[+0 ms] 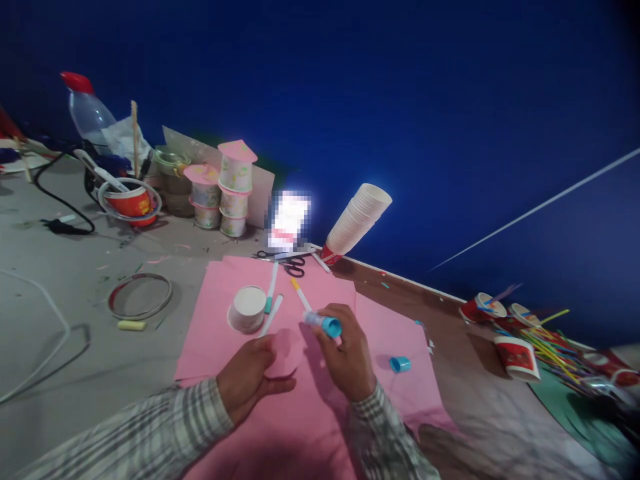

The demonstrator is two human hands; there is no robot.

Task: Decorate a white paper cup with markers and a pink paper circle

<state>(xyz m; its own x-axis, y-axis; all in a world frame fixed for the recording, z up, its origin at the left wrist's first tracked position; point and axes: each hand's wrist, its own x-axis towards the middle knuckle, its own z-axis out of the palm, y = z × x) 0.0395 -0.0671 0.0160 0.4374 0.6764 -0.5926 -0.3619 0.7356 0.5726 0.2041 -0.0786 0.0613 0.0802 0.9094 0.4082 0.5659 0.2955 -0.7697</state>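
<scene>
The left hand (253,381) pinched a small pink paper piece (286,352) between thumb and fingers, above the pink sheets (200,333) on the table (55,320). The right hand (351,353) was closed around a glue stick (325,323), which lay at its fingertips, apart from that piece, blue end tipped rightward. A blue cap (400,364) rested right of this hand; an upturned white paper cup (248,308) stood beyond the left.
</scene>
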